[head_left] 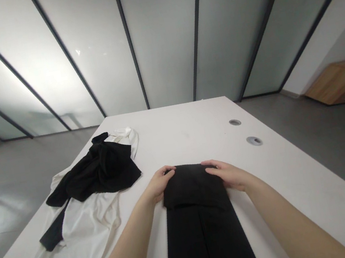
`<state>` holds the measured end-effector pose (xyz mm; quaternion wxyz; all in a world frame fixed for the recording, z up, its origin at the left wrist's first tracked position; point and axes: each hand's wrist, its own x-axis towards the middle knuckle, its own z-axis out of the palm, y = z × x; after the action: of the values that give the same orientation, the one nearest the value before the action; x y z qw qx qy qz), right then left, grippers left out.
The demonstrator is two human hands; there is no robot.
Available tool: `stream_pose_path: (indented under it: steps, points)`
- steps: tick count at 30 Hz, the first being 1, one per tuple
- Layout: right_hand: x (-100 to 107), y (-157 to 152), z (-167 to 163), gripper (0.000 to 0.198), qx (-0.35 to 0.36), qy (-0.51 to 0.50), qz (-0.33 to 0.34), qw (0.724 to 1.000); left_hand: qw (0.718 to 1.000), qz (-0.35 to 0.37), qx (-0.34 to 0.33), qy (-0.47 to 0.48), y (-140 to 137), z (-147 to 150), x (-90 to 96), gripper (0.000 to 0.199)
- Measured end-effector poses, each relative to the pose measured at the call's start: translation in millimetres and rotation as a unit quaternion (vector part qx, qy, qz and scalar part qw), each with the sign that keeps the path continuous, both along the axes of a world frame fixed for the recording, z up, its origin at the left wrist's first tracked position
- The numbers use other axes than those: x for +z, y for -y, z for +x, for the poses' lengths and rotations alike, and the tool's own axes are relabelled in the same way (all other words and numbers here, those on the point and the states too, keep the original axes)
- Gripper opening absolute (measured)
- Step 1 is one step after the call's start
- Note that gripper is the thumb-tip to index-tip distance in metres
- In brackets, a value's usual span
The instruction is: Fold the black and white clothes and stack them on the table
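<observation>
In front of me a pair of black trousers (199,226) lies lengthwise on the white table (186,133), with its far end folded over toward me. A seam or gap runs down the middle of the nearer part, which leaves the frame at the bottom. My left hand (161,183) pinches the far left corner of the fold, thumb on top and fingers at the edge. At the far right corner, my right hand (226,173) grips the cloth the same way. The fingertips under the fabric are partly hidden.
To the left, a crumpled black garment (106,167) lies on top of a white garment (91,223). Two round grommets (254,140) are set in the table's right side. Frosted glass panels (163,37) stand behind; a wooden cabinet (341,81) is at the far right.
</observation>
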<state>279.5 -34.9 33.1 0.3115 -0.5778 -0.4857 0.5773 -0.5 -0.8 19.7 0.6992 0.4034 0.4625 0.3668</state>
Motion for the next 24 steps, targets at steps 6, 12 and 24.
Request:
stream_pose_path:
  steps: [6, 12, 24]
  points:
    - [-8.6, -2.7, -16.8, 0.073, -0.087, -0.032, 0.155, 0.984, 0.991, 0.102, 0.083, 0.024, 0.7, 4.9, 8.0, 0.071]
    - [1.2, 2.6, -27.5, 0.084, -0.129, -0.144, 0.199, 0.961, 0.977, 0.152, 0.079, 0.126, 3.4, 0.3, 22.6, 0.095]
    - [25.2, 15.3, 11.1, 0.049, 0.165, -0.148, -0.084, 0.972, 0.986, -0.034, -0.160, 0.043, 6.0, -41.8, 33.0, 0.043]
